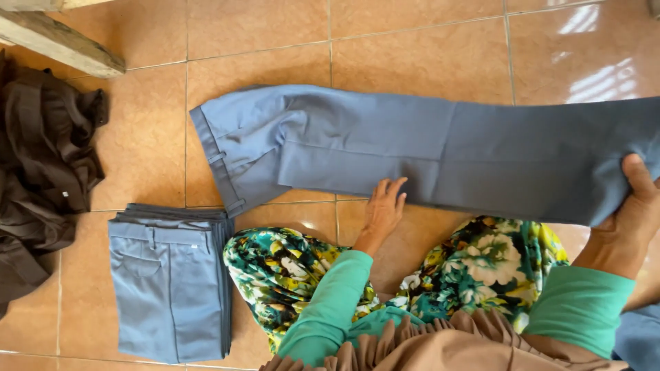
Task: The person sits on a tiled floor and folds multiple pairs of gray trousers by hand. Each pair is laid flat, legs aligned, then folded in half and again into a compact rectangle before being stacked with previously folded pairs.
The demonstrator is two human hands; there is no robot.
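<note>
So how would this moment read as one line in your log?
left hand: flat on blue-grey trousers | right hand: grips their leg end | trousers: spread on tiled floor | folded stack: beside left knee

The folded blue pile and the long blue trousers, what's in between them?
In the head view, only bare orange floor tile lies between the folded pile and the spread trousers; the flowered knee sits just beside that gap.

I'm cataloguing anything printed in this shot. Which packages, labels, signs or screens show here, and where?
No packages, signs or screens are in view.
Possible tag: a tiny white speck on the dark brown garments heaped at far left; too small to tell whether it is a label.
The grey-blue trousers spread on the tiles and the folded stack at lower left show no visible label.
</note>
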